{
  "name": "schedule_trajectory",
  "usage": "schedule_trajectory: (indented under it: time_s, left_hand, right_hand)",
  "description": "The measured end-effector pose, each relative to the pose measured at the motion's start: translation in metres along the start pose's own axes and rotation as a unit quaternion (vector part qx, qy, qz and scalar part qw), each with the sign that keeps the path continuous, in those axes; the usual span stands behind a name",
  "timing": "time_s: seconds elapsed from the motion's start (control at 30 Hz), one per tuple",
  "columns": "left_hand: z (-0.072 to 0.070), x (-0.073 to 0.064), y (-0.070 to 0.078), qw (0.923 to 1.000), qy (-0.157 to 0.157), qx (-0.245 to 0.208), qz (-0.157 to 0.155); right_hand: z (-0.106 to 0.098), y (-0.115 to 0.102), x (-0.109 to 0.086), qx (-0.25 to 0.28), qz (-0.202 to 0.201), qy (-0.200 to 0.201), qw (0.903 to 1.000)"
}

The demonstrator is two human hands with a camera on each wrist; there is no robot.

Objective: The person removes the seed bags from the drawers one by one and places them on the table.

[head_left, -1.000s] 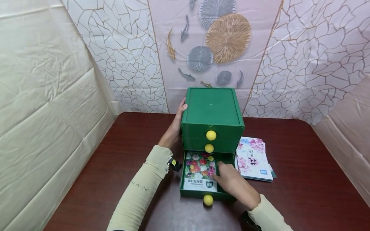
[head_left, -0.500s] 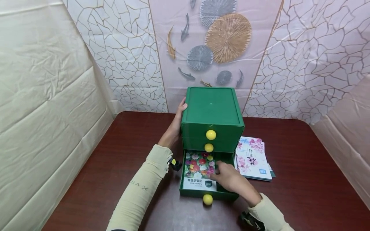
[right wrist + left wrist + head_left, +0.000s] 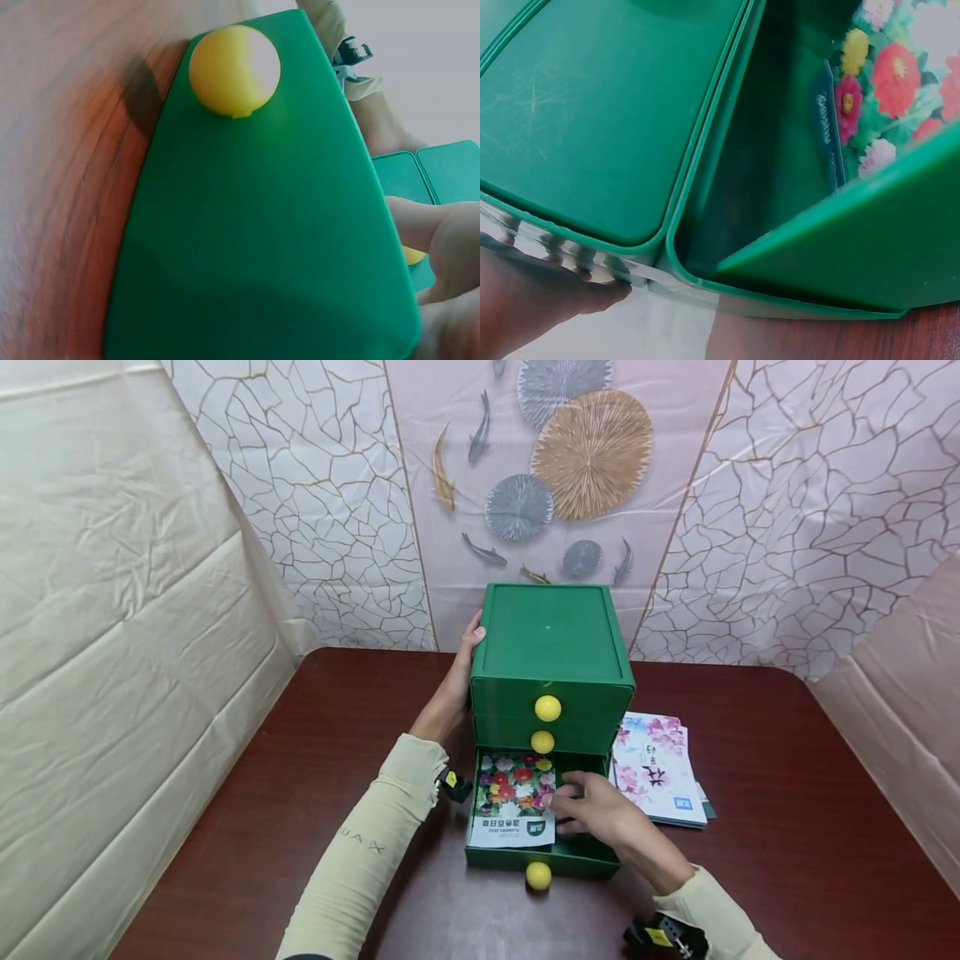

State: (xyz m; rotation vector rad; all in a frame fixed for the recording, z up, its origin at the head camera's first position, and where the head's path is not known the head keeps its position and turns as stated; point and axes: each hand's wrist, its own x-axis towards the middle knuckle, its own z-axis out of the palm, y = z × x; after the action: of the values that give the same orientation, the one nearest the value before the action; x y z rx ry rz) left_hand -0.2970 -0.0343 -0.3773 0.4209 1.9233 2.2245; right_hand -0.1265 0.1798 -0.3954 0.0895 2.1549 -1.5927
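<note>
A green chest of drawers (image 3: pixel 551 631) with yellow ball knobs stands on the table. My left hand (image 3: pixel 459 672) rests against its left side, fingers along the wall, in the head view. The bottom drawer (image 3: pixel 588 862) is pulled out. In it is a flower seed packet (image 3: pixel 512 810) with colourful blooms, its lower left corner overlapping the drawer's left wall. My right hand (image 3: pixel 600 810) reaches over the drawer and pinches the packet's right edge. The left wrist view shows a dark blue edge (image 3: pixel 829 131) beside the packet.
A stack of floral-covered booklets (image 3: pixel 654 768) lies on the table right of the chest. Two upper drawers are closed, with yellow knobs (image 3: pixel 547 708) facing me. A patterned cloth (image 3: pixel 337 510) hangs behind the dark red table (image 3: pixel 360 710).
The seed packet has shifted left and slightly up, with a small tilt, along with my right fingertips. My left hand stays against the chest.
</note>
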Motion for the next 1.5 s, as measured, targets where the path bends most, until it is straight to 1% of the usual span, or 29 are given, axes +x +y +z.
schedule_trajectory:
  time_s: [0.13,0.23,0.37,0.57,0.63,0.73,0.87,1.13,1.33,1.5]
  left_hand:
    - [0.001,0.0,0.0,1.0,0.001,0.001,0.003]
    - [0.002,0.0,0.0,1.0,0.001,0.001,0.004]
    - [0.002,0.0,-0.001,1.0,-0.001,0.005,0.003]
    - [0.001,-0.002,-0.001,0.9999,-0.007,0.005,0.007]
    - [0.001,-0.003,-0.001,0.9999,-0.008,-0.005,0.006]
    - [0.0,-0.005,-0.001,0.9998,-0.007,-0.018,0.008]
    - [-0.001,-0.006,-0.001,0.9997,-0.008,-0.02,0.012]
    - [0.001,-0.004,-0.002,0.9996,-0.014,-0.018,0.019]
    - [0.0,-0.004,-0.002,0.9999,-0.008,-0.002,0.008]
    - [0.0,-0.003,-0.003,0.9999,-0.009,-0.001,0.012]
  right_hand:
    - [-0.004,0.003,0.0,0.048,-0.006,-0.037,0.9981]
    - [-0.004,0.006,0.001,0.061,-0.008,-0.048,0.9969]
    - [-0.001,0.004,0.001,0.06,-0.004,-0.03,0.9977]
    - [0.008,0.001,0.002,0.044,0.0,0.022,0.9988]
    - [0.011,0.001,0.002,0.039,0.004,0.038,0.9985]
    - [0.013,0.002,0.004,0.04,0.002,0.05,0.998]
    - [0.014,0.003,0.006,0.051,-0.002,0.054,0.9972]
    - [0.014,0.004,0.009,0.072,0.006,0.063,0.9954]
    - [0.011,0.002,0.009,0.074,0.01,0.061,0.9954]
    - [0.006,-0.001,0.005,0.08,0.014,0.063,0.9948]
